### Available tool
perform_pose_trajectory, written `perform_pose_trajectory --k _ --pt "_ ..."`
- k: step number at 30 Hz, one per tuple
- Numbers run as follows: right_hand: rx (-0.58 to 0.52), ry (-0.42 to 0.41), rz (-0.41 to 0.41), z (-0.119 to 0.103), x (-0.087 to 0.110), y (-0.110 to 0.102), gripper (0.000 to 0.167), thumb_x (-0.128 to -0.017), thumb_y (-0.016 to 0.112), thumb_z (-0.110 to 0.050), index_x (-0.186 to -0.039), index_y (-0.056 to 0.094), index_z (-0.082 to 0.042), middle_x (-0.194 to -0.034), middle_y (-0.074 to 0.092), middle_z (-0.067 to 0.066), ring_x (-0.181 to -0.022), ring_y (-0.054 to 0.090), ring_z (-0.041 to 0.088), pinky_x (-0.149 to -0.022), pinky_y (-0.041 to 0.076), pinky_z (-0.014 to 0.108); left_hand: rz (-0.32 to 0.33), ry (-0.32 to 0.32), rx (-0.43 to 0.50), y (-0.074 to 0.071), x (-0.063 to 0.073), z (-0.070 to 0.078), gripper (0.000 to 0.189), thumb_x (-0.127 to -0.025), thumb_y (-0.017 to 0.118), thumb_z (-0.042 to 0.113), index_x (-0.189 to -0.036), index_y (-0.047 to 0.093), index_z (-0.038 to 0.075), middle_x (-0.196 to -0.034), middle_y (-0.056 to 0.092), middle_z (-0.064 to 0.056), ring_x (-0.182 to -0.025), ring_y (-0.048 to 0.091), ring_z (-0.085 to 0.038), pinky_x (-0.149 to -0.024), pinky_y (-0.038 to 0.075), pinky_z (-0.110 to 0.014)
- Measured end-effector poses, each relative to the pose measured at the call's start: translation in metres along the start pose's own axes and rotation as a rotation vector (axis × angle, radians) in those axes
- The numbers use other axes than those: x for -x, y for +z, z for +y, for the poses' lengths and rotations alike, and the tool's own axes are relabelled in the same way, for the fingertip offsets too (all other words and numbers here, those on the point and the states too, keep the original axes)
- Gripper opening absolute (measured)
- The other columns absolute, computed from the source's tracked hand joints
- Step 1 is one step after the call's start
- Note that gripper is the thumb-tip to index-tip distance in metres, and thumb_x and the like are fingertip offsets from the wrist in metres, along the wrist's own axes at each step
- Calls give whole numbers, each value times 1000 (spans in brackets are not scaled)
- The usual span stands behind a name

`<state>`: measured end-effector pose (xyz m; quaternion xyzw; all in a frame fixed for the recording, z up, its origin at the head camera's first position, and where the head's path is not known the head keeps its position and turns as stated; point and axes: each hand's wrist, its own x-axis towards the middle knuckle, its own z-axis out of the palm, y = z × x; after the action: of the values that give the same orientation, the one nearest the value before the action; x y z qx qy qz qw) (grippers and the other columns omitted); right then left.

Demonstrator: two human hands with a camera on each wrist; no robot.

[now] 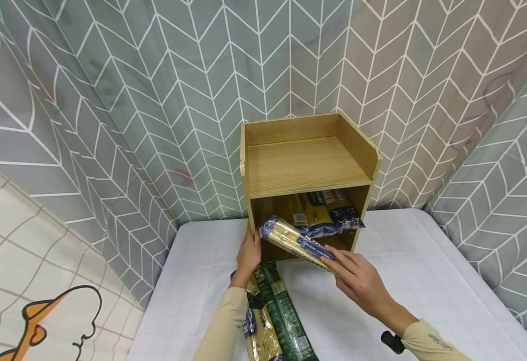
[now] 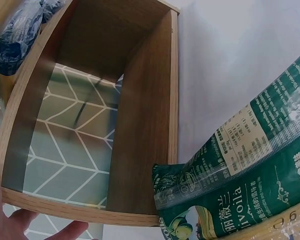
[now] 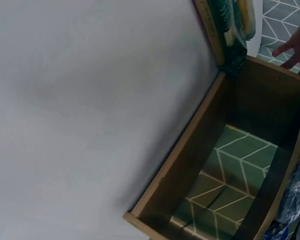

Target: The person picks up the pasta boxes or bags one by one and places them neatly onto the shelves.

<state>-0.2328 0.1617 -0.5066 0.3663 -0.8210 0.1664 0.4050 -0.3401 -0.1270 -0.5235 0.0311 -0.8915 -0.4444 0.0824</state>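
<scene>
The right hand grips the near end of a yellow-and-blue spaghetti packet, fingers over its top (the thumb is out of sight). The packet hangs before the shelf unit's opening, its far end tilted toward 10 o'clock. The left hand lies against the outside of the wooden shelf unit at its 8 o'clock side, fingers extended and apart, pinching nothing.

Inside the unit's covered compartment, yellow-and-blue packets lie side by side, the most heavily blue one toward 3 o'clock. Below them, the wrist views look through the lowest bay to the patterned curtain.

At 6 to 7 o'clock from the unit, green packaging (one packet or two, I cannot tell) lies beside another yellow packet on the white-covered table. The curtain rises from 9 o'clock through 12 to 3.
</scene>
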Motion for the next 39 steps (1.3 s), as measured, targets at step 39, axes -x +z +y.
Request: perform_pose_trajectory --k 39 --pt "24 140 59 -12 -51 28 61 -73 78 4 -132 71 -10 -131 71 18 -103 70 32 -80 58 48 -24 -29 13 -2 1 3 60 -112 28 44 -166 20 21 -156 51 -18 -126 60 -51 -95 47 -73"
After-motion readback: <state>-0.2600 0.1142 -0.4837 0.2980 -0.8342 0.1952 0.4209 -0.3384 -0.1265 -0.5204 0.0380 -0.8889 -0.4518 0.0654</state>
